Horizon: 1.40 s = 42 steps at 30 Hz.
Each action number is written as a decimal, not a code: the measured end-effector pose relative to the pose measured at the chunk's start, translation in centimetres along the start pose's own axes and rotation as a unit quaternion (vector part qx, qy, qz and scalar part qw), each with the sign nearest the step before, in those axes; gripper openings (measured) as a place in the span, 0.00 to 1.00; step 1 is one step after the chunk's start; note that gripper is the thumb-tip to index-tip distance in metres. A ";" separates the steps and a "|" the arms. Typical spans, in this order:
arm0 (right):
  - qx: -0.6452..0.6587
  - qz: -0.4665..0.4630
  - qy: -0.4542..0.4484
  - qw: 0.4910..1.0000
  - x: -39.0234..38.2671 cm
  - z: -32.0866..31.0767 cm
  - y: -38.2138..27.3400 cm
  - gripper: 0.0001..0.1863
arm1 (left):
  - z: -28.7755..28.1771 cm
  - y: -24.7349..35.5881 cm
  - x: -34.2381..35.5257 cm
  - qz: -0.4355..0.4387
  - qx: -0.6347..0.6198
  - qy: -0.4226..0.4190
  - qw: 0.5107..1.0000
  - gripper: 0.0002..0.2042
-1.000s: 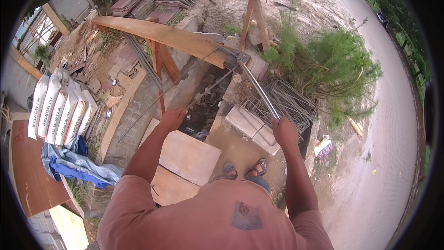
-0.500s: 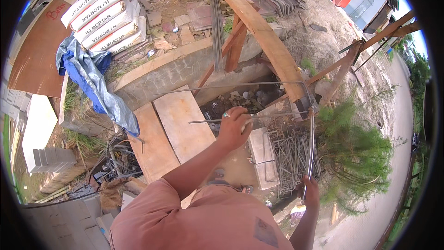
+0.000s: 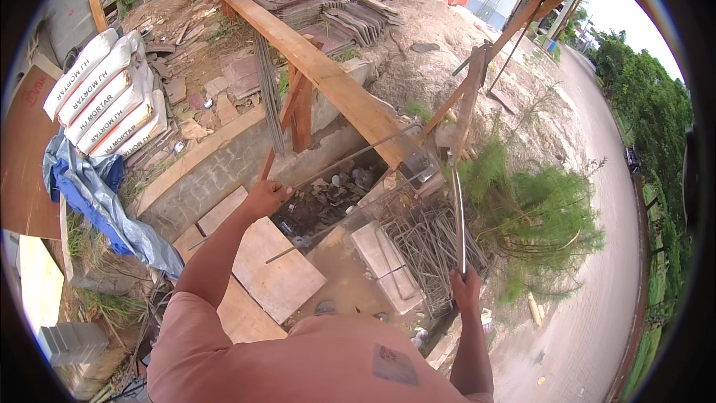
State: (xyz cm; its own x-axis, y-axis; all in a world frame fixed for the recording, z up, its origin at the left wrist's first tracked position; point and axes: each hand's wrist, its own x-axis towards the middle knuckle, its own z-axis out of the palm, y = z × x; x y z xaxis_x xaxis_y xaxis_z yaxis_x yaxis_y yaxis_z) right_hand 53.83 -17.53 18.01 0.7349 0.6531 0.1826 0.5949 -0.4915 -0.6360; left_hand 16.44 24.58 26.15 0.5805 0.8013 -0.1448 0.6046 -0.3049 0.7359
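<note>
My right hand (image 3: 465,289) is wrapped around the lower end of a long silver metal bar (image 3: 458,213). The bar's far end meets the end of a wooden beam (image 3: 335,82). A thin bent steel rod (image 3: 347,158) extends leftward from there, with one long leg above the other. My left hand (image 3: 268,199) is closed on the upper leg, and the rod's tip shows past my forearm. The lower leg's free end (image 3: 287,252) lies over a pale board. The bend at the beam end is blurred. Below it lies a heap of bent steel stirrups (image 3: 432,242).
Mortar sacks (image 3: 112,97) and a blue tarp (image 3: 112,209) are at left. Boards (image 3: 276,269) cover part of a trench with rubble (image 3: 328,198). A feathery green shrub (image 3: 537,216) grows beside the stirrups, near a paved road (image 3: 597,254). A sand mound (image 3: 447,52) rises beyond.
My left hand has moved left and outward, from the lower leg to the upper leg of the rod. The rod has tilted, its free ends now lower. My view has shifted rightward.
</note>
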 end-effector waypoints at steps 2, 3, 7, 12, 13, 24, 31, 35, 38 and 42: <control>0.034 -0.008 0.043 0.998 -1.0 -1.3 -4.6 0.08 | 0.6 1.7 -4.0 -0.020 -0.042 -0.005 0.999 0.19; 0.080 0.045 0.024 0.996 -1.7 -1.6 -5.5 0.09 | 2.0 1.5 -5.1 0.009 -0.062 0.021 0.998 0.19; 0.238 0.177 -0.057 0.953 -3.9 -1.6 -10.8 0.09 | 6.7 4.9 -8.4 0.003 -0.212 0.119 0.970 0.19; 0.405 0.053 -0.056 0.911 -4.1 4.6 -16.4 0.11 | 12.3 12.3 -5.7 0.054 -0.497 0.132 0.856 0.13; 0.423 0.067 -0.062 0.902 -3.7 5.3 -17.5 0.12 | 12.9 14.7 -5.1 0.085 -0.527 0.119 0.837 0.13; 0.449 0.128 0.033 0.884 -0.8 2.7 -15.5 0.09 | 9.6 30.4 -3.3 0.506 -0.272 0.263 0.775 0.16; 0.390 0.116 0.044 0.912 -4.6 -1.8 -9.0 0.09 | -7.5 38.0 5.3 0.384 -0.352 0.325 0.789 0.26; 0.380 0.088 -0.018 0.920 -5.2 -2.8 -7.7 0.11 | -7.8 39.8 6.8 0.368 -0.444 0.176 0.798 0.28; 0.315 0.024 -0.058 0.947 -4.6 -2.1 -5.3 0.11 | -7.7 39.1 8.2 0.375 -0.442 0.224 0.783 0.27; 0.305 0.000 -0.066 0.950 -2.6 -3.5 -4.0 0.12 | -5.8 39.7 9.4 0.348 -0.484 0.289 0.749 0.25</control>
State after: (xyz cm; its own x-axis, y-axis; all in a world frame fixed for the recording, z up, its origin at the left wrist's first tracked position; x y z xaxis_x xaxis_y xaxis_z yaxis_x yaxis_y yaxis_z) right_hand 50.72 -19.28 22.75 0.6640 0.7393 0.1119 0.2651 -0.0928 -0.9598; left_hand 42.68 23.00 57.84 0.0698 0.7962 0.6009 -0.5759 -0.4597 0.6760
